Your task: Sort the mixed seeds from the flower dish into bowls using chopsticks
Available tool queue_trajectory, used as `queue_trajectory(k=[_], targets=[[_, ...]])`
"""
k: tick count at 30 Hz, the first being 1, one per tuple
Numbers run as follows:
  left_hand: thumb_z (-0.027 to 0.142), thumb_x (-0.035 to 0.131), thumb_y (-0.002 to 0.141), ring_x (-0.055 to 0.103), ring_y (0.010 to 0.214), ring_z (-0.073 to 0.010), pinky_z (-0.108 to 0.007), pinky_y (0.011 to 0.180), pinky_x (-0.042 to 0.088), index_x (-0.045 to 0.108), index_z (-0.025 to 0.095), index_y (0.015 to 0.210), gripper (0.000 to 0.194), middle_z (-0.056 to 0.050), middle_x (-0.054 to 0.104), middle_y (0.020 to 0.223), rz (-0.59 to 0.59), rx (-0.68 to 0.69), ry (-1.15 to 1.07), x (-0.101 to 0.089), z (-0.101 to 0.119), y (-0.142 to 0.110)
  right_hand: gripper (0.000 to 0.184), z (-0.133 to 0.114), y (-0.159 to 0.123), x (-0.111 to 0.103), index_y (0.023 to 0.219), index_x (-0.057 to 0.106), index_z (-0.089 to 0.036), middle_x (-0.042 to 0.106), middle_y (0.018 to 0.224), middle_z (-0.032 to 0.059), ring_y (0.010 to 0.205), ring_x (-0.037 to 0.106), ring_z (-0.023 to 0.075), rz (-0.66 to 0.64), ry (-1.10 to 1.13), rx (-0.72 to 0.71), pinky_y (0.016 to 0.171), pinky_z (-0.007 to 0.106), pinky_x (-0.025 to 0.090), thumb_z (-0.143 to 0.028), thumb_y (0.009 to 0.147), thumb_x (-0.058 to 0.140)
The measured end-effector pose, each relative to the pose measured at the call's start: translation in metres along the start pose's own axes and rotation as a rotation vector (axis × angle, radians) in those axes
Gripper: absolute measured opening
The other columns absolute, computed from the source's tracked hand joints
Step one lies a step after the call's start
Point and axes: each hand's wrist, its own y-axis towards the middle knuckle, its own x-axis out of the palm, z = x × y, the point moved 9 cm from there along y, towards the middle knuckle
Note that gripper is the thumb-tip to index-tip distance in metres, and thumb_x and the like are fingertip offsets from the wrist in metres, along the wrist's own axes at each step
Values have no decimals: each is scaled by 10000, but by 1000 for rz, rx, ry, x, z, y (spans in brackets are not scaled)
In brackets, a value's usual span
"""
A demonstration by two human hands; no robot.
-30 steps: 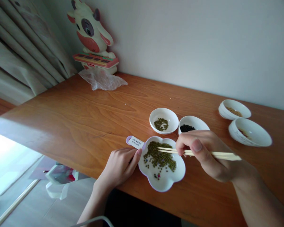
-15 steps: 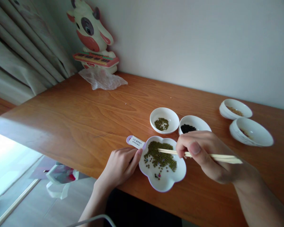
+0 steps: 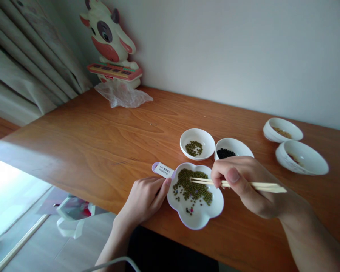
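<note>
My right hand point(image 3: 242, 183) is closed around a pair of wooden chopsticks point(image 3: 260, 187). Their tips rest slightly apart among green mung beans point(image 3: 197, 189) in a white flower-shaped dish point(image 3: 197, 221) with a lilac rim and a labelled handle point(image 3: 163, 170). A few tiny pink and dark bits point(image 3: 189, 210) lie near the front of that dish. At the dish's left edge, my left hand point(image 3: 147, 196) holds the rim with its thumb on it and the other fingers curled, partly hidden. Just behind stand a white bowl point(image 3: 209, 145) of mung beans and a white bowl point(image 3: 239, 145) of black beans.
Two more white bowls stand at the right: the back bowl point(image 3: 272, 134) with tan grains, the front bowl point(image 3: 311, 158) with a few brownish bits. A cow-shaped toy keyboard point(image 3: 115, 71) and a clear plastic bag point(image 3: 127, 96) sit at the back left. A cable point(image 3: 113, 260) crosses the bottom.
The rear ends of the chopsticks have shifted slightly up and left, and their tips have moved a little among the beans. My left hand and the dish hold their place.
</note>
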Motion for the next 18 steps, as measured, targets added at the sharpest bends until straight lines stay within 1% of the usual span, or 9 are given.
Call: queue_trajectory(k=[7,11,18], targets=[[361,337,1115,564,638,-136,-262,674,396,488,194,730,446,-20,610,704,2,3,1,-2,1,2,614,3,0,0,779,575,-195,557,678,1,610,464,126,12,27,8,604,328,346,-579,1100,218],[358,340,1114,552,629,-129,-258,664,388,481,192,723,447,-18,606,702,4,4,1,-2,2,2,601,6,-2,-1,785,603,-185,581,683,7,615,497,123,40,85,23,595,323,352,-562,1103,258],[348,350,1113,532,617,-124,-260,656,379,459,193,719,437,-13,594,693,5,-2,5,-2,1,1,666,5,-2,-4,740,603,-184,574,654,9,588,505,119,78,105,-13,571,306,367,-602,1092,223]])
